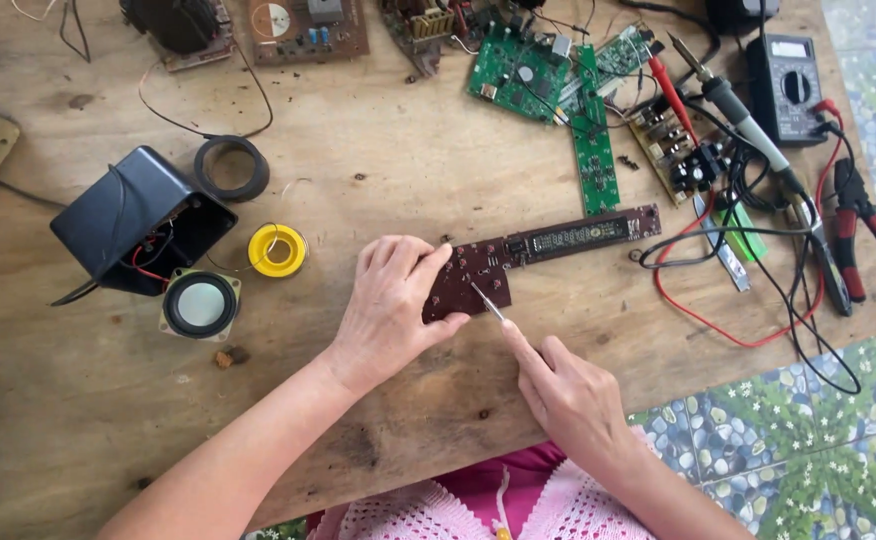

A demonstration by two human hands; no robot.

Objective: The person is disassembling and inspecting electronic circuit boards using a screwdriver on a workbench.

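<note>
A long dark brown circuit board (558, 243) with a display window lies across the wooden table (378, 160). My left hand (390, 305) grips its near left end between thumb and fingers. My right hand (568, 395) holds a thin metal pointed tool (488, 302), its tip touching the board's left section just right of my left thumb. The tool's handle is hidden inside my fingers.
A black speaker box (138, 220) with a loose speaker (200, 304), a tape ring (231, 168) and a yellow solder spool (277, 250) lie left. Green boards (518, 70), a soldering iron (748, 125), multimeter (790, 88), red pliers (868, 240) and tangled wires crowd the right.
</note>
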